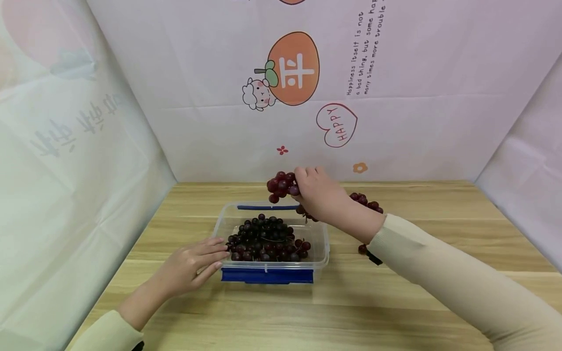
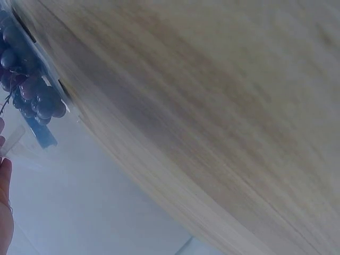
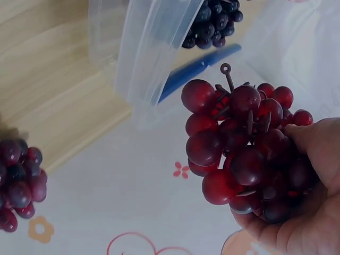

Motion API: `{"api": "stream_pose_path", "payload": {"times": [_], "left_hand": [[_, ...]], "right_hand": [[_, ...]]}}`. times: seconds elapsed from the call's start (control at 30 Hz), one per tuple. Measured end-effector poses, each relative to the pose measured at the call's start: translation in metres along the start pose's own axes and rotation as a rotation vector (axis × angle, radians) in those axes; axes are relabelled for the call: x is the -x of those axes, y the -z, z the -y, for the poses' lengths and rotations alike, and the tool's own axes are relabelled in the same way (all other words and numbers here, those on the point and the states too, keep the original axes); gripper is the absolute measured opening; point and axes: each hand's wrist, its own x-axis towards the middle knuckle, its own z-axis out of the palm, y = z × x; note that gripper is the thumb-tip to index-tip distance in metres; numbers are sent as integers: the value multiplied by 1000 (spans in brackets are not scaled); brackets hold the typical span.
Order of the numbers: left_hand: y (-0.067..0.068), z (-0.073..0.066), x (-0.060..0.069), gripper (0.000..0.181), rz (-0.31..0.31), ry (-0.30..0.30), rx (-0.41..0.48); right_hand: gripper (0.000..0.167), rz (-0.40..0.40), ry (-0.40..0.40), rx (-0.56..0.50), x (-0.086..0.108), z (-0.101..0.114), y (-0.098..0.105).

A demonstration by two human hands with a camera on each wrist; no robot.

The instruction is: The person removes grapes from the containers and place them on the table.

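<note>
My right hand (image 1: 319,192) grips a bunch of red grapes (image 3: 247,149) and holds it above the back right of a clear plastic box (image 1: 326,243). In the right wrist view the fingers and thumb wrap round the bunch. Inside the box lie dark grapes (image 1: 265,226) and, nearer the front wall, reddish-purple grapes (image 1: 281,252). My left hand (image 1: 193,263) rests at the box's left front corner, its fingers extended against the rim. Only the edge of the left hand (image 2: 4,196) shows in the left wrist view.
Another bunch of red grapes (image 1: 373,204) lies on the wooden table (image 1: 351,312) to the right of the box, partly hidden by the right forearm. Blue clips (image 1: 268,276) run along the box's front. A white printed sheet (image 1: 210,136) rises behind the table.
</note>
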Motion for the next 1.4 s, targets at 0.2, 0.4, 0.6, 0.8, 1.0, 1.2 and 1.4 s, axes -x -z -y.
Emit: {"api": "stream_pose_path", "payload": {"times": [0.2, 0.4, 0.6, 0.8, 1.0, 1.2, 1.4], "left_hand": [[-1, 1, 1, 35, -10, -9, -1], [-1, 1, 1, 36, -6, -7, 1], [-1, 1, 1, 32, 2, -1, -2], [-1, 1, 2, 33, 6, 7, -3], [-2, 1, 2, 32, 3, 5, -1], [-1, 1, 1, 32, -3, 5, 1], [-2, 1, 2, 33, -8, 2, 5]], "right_hand": [[36, -31, -36, -49, 7, -18, 9], [36, -55, -87, -52, 18, -41, 16], [34, -111, -117, -21, 32, -68, 22], [30, -71, -254, -47, 47, -90, 33], [31, -98, -306, -41, 62, -113, 40], [32, -88, -367, -59, 79, -135, 42], [38, -40, -433, -87, 96, -157, 40]]}}
